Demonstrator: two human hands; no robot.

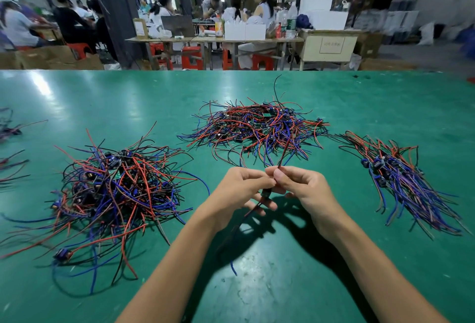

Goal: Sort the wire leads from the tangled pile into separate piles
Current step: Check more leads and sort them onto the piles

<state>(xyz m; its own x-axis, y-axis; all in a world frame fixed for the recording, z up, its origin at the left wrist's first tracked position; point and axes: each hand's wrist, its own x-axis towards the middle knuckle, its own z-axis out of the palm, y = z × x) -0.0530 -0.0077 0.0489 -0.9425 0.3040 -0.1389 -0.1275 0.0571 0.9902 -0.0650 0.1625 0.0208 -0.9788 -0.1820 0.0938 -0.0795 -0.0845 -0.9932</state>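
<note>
- Green matting is covering the surface you are working at, and beyond its far edge people are sitting at tables among red stools.
- Your left hand and right hand are meeting above the near middle of the surface, both holding one wire lead.
- Your right thumb and fingers are pinching the lead's upper red wire, which is rising towards the far pile.
- Your left fingers are curling round the lead just beside them; its dark body is sitting between your hands, and its red and blue tails are hanging down towards you.
- A tangled pile of red, blue and black leads is lying just beyond your hands.
- A second loose pile is sprawling to the left.
- An aligned bundle is lying to the right, its wires running roughly parallel.
- A few stray leads are showing at the far left edge.
</note>
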